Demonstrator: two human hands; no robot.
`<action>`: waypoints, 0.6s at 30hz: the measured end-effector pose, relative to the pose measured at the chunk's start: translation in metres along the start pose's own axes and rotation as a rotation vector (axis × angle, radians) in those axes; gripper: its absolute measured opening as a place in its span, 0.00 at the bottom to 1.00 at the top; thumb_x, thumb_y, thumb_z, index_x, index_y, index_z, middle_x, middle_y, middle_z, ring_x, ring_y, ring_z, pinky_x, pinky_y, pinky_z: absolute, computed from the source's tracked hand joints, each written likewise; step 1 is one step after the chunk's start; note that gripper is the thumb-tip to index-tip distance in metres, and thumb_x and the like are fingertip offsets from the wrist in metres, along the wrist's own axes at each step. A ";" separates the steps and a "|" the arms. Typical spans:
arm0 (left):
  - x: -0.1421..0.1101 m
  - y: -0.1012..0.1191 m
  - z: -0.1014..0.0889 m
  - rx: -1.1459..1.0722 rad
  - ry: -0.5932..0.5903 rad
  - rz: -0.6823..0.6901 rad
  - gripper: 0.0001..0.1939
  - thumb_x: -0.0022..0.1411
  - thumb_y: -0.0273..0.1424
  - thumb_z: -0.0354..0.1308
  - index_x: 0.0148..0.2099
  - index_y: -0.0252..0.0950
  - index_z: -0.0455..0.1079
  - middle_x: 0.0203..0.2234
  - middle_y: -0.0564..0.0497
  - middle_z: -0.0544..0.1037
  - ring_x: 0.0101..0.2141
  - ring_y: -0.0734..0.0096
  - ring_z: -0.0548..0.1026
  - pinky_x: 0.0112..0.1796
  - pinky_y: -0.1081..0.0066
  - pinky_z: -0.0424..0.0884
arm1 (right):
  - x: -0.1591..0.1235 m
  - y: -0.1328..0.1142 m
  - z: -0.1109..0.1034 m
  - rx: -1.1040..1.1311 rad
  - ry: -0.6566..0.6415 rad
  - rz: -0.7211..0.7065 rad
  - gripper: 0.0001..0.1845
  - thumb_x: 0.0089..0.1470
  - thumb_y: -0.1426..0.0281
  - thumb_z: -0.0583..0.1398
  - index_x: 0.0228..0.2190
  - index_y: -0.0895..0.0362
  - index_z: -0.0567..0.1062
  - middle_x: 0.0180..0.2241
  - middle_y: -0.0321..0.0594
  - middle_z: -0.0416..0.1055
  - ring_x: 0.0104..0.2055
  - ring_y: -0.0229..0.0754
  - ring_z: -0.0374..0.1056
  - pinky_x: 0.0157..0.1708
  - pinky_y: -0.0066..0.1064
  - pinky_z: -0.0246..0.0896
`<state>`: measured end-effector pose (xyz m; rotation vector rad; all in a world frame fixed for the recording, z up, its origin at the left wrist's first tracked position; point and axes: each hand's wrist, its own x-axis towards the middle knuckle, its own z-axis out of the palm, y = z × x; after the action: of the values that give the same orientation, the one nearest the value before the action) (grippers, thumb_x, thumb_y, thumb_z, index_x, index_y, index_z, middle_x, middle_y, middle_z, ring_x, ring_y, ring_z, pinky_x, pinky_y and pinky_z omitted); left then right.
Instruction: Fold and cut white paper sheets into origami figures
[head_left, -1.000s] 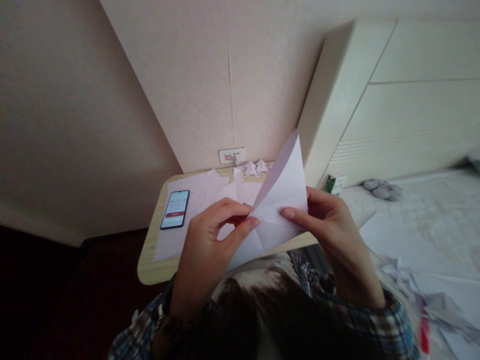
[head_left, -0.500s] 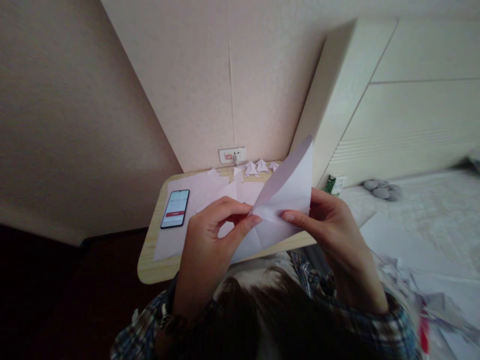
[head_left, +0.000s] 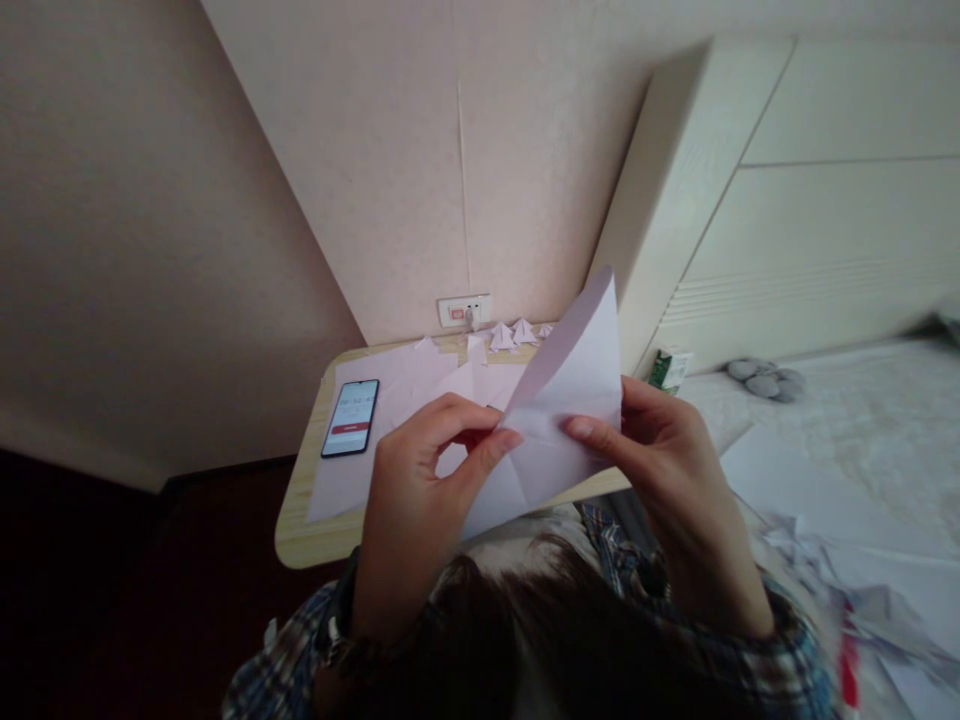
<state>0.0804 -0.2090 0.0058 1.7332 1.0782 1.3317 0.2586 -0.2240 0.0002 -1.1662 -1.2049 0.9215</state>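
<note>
A white sheet of paper (head_left: pixel 559 400) with crease lines is held up between my two hands over the near side of the small table (head_left: pixel 307 530). My left hand (head_left: pixel 431 480) pinches its left edge between thumb and fingers. On the right, my right hand (head_left: pixel 660 460) grips the sheet, thumb on the near face and fingers behind it, mostly hidden. The sheet's upper corner stands up and curves, and its lower part slopes toward my lap. Behind it, several small folded paper pieces (head_left: pixel 502 337) sit in a row at the table's back edge.
A phone (head_left: pixel 350 418) with a lit screen lies on white papers (head_left: pixel 405 375) at the table's left. A wall socket (head_left: pixel 463 311) holds a plug. To the right, a bed (head_left: pixel 885 430) carries more paper, grey round objects (head_left: pixel 765 379) and a green-and-white box (head_left: pixel 670 369).
The sheet's raised corner swung right and then slightly back left. My right hand shifted a little with it; both hands keep their hold.
</note>
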 end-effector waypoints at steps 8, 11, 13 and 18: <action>0.000 0.002 0.003 -0.034 -0.004 -0.007 0.09 0.56 0.22 0.64 0.26 0.39 0.73 0.23 0.61 0.74 0.27 0.78 0.70 0.31 0.79 0.65 | -0.001 -0.002 -0.002 0.003 -0.001 -0.003 0.12 0.42 0.66 0.70 0.21 0.54 0.72 0.20 0.31 0.65 0.25 0.40 0.63 0.26 0.33 0.61; 0.001 0.000 0.003 -0.047 0.009 0.001 0.09 0.55 0.21 0.64 0.26 0.40 0.74 0.23 0.62 0.75 0.27 0.80 0.71 0.31 0.81 0.65 | 0.000 -0.002 -0.002 0.013 -0.013 0.019 0.11 0.41 0.67 0.71 0.22 0.54 0.73 0.20 0.31 0.64 0.24 0.39 0.62 0.27 0.33 0.61; 0.001 -0.001 0.003 -0.062 0.010 -0.002 0.09 0.55 0.21 0.65 0.27 0.40 0.75 0.23 0.62 0.75 0.27 0.81 0.71 0.31 0.81 0.65 | 0.000 -0.001 -0.003 0.016 -0.012 0.020 0.11 0.41 0.67 0.71 0.23 0.54 0.74 0.21 0.31 0.65 0.24 0.39 0.62 0.27 0.32 0.60; -0.001 -0.002 0.002 -0.085 -0.001 -0.043 0.09 0.55 0.22 0.65 0.27 0.41 0.75 0.24 0.63 0.76 0.27 0.81 0.71 0.30 0.82 0.66 | 0.000 0.000 -0.005 0.033 -0.038 0.019 0.10 0.40 0.68 0.71 0.23 0.54 0.75 0.21 0.31 0.66 0.24 0.39 0.62 0.26 0.31 0.58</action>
<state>0.0822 -0.2090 0.0037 1.6396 1.0378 1.3303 0.2631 -0.2246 0.0001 -1.1406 -1.2068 0.9785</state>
